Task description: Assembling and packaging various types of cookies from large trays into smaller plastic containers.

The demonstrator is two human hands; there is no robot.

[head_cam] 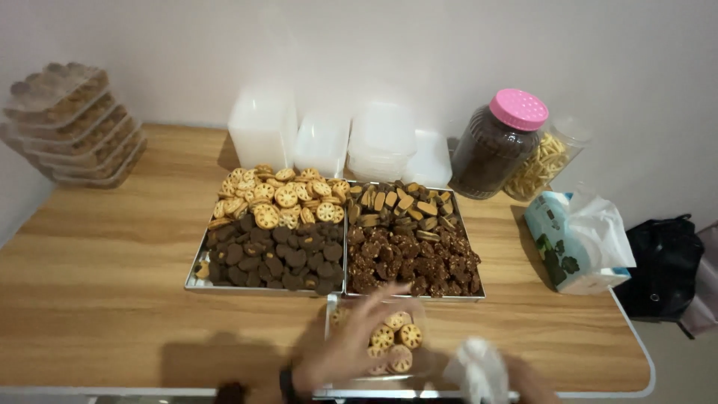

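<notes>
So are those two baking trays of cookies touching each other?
Touching. The head view shows the left tray and right tray pressed side by side, their inner rims meeting along one line with no wood showing between them.

our left hand (351, 346) reaches forward, fingers spread, motion-blurred | dark band on its wrist | our right hand (490, 374) low at frame edge, blurred, in a pale glove

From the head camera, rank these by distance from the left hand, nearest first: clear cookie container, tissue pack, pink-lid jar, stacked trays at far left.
1. Clear cookie container: directly under the left hand.
2. Tissue pack: right side.
3 and 4. Pink-lid jar, back right, and stacked trays, back left: too close to call.
</notes>
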